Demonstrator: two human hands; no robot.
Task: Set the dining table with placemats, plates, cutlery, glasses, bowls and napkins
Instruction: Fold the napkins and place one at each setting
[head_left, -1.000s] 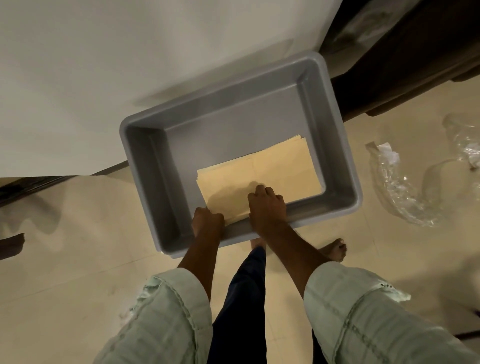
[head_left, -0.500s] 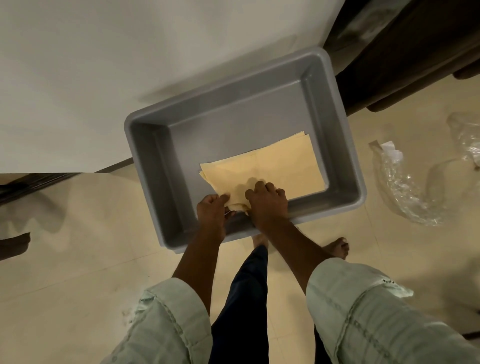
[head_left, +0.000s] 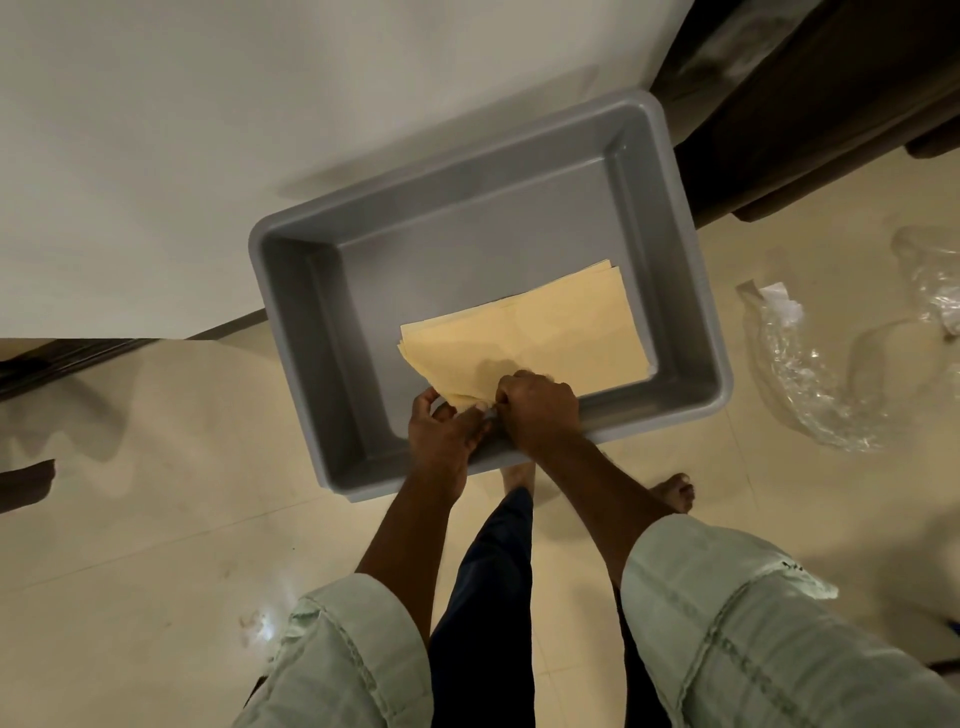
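Two hands are gathering up the corner of a stack of pale yellow napkins inside a grey tub on the floor.

Near the centre of the frame, the left hand (head_left: 447, 434) is now curling its fingers and thumb under the lower-left corner of the napkins (head_left: 540, 332), where a second ago it was only resting on the rim of the tub (head_left: 696, 291). The right hand (head_left: 537, 408) is bunching closed on that same corner, just beside the left, instead of lying flat on the paper as before. The corner is lifting and creasing while the rest of the stack is lying in the tub's lower right. This looks like the napkins are starting to come out, heading for the white desk (head_left: 208, 130) at upper left. Crumpled clear plastic (head_left: 810, 384) is lying on the floor at the right edge.
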